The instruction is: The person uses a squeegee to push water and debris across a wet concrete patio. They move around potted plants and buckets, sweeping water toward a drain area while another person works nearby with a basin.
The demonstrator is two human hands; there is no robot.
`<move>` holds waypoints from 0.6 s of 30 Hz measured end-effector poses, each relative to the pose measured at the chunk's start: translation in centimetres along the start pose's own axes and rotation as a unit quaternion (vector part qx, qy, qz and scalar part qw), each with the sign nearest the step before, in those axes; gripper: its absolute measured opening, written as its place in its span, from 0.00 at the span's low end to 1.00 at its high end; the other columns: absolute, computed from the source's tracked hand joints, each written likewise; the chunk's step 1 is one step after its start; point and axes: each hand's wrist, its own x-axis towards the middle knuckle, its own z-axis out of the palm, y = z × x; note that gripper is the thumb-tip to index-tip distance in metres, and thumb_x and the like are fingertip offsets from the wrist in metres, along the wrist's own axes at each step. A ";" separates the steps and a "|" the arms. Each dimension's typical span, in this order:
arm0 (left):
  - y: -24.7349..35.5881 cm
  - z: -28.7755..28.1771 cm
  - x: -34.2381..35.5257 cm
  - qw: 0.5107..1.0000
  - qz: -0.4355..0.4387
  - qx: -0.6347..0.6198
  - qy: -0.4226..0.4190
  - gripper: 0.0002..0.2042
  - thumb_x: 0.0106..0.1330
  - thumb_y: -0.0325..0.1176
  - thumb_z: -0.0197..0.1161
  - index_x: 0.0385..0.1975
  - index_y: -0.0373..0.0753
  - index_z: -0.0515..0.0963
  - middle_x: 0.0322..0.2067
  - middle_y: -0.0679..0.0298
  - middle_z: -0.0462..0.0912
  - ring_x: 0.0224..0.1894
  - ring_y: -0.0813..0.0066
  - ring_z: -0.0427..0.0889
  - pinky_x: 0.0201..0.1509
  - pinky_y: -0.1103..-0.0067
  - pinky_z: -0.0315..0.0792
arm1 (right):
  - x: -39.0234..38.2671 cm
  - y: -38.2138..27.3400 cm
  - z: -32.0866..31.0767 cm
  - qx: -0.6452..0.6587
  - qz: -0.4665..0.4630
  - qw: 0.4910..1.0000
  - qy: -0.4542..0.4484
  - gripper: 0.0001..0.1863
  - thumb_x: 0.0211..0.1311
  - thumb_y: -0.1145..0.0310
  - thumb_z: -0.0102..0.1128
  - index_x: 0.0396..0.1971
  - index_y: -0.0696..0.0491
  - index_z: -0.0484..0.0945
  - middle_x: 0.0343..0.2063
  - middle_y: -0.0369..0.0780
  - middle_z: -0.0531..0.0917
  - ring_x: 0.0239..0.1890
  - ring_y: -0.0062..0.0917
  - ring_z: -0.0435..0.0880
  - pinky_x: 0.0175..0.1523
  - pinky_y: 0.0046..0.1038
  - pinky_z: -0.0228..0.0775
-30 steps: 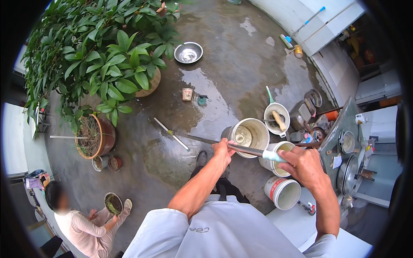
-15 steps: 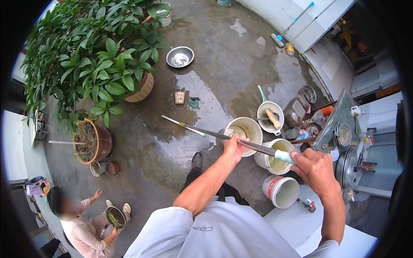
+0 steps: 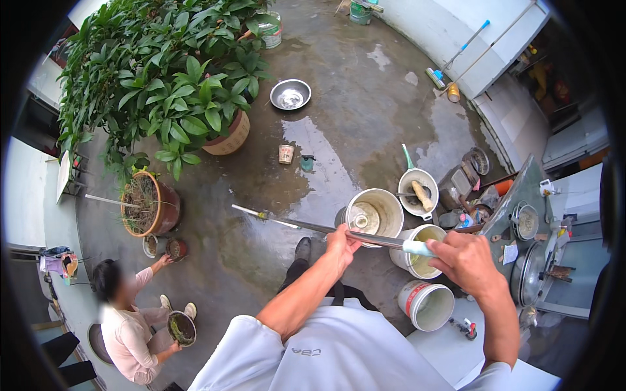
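Fingers of the right hand clamp round the pale green grip at the near end of a long-handled floor squeegee; fingers of the left hand close on its metal shaft farther down, ahead of the person's body; the shaft slants leftward, passing in view across the near rim of an off-white bucket, to a slim white crossbar on the wet concrete floor; a dark shoe stands near the shaft; a second bucket stands just right of the first; a third, red-banded bucket sits nearer the body; beyond them, a white pan with a green handle holds a pale, elongated object of uncertain kind; farther out lie a small cup and a shiny metal basin; at left, a terracotta-coloured planter stands by a broad-leaved shrub; at lower left, a seated co-worker holds a round bowl of green matter, the other hand at a small reddish pot, contact uncertain.
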 end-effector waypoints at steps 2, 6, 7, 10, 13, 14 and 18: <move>0.8 -0.6 0.5 1.000 -0.014 -0.016 0.020 0.11 0.71 0.36 0.46 0.42 0.33 0.68 0.36 0.52 0.82 0.38 0.58 0.84 0.43 0.63 0.81 | 1.5 0.0 0.8 -0.005 -0.014 1.000 -0.027 0.17 0.44 0.65 0.71 0.37 0.49 0.81 0.19 0.37 0.75 0.22 0.32 0.80 0.23 0.35 0.66; 2.0 1.7 1.8 1.000 0.015 0.004 0.008 0.11 0.69 0.33 0.45 0.42 0.30 0.67 0.36 0.51 0.81 0.38 0.57 0.84 0.42 0.64 0.82 | 3.6 -0.2 -0.5 -0.050 -0.009 0.997 -0.056 0.16 0.47 0.63 0.70 0.37 0.50 0.81 0.20 0.38 0.77 0.22 0.34 0.81 0.23 0.36 0.66; 2.3 2.7 2.1 1.000 0.017 0.001 0.018 0.11 0.69 0.32 0.44 0.40 0.31 0.68 0.36 0.50 0.82 0.37 0.57 0.84 0.41 0.65 0.82 | 3.9 -0.2 -0.9 -0.061 -0.005 0.997 -0.055 0.16 0.48 0.63 0.70 0.37 0.51 0.81 0.20 0.38 0.77 0.22 0.34 0.81 0.23 0.36 0.66; 3.9 3.2 3.9 0.999 0.022 -0.022 -0.034 0.10 0.69 0.32 0.46 0.37 0.32 0.69 0.33 0.52 0.82 0.36 0.58 0.85 0.40 0.65 0.82 | 5.2 -0.2 -1.2 -0.054 -0.027 0.998 -0.016 0.16 0.46 0.64 0.71 0.37 0.51 0.81 0.20 0.39 0.77 0.22 0.34 0.80 0.24 0.36 0.67; 4.6 4.1 3.7 0.997 0.033 -0.045 -0.054 0.09 0.69 0.32 0.48 0.35 0.32 0.70 0.31 0.52 0.82 0.36 0.58 0.85 0.40 0.65 0.82 | 5.4 -1.0 -1.4 -0.059 -0.028 0.998 -0.011 0.17 0.44 0.64 0.72 0.36 0.51 0.81 0.21 0.39 0.77 0.22 0.34 0.80 0.24 0.36 0.67; 4.7 3.9 3.4 0.996 0.039 -0.053 -0.057 0.09 0.69 0.32 0.48 0.35 0.33 0.70 0.31 0.52 0.82 0.36 0.59 0.85 0.40 0.65 0.83 | 5.3 -1.2 -1.3 -0.057 -0.032 0.998 -0.006 0.17 0.44 0.64 0.72 0.36 0.51 0.81 0.21 0.39 0.77 0.22 0.34 0.80 0.24 0.36 0.67; 3.9 3.0 2.4 0.996 0.053 -0.069 -0.030 0.09 0.70 0.33 0.50 0.35 0.33 0.71 0.31 0.54 0.83 0.33 0.61 0.85 0.36 0.68 0.83 | 3.7 -0.9 -0.9 -0.021 0.030 0.999 -0.006 0.20 0.42 0.64 0.74 0.39 0.50 0.81 0.22 0.39 0.77 0.23 0.36 0.79 0.28 0.36 0.69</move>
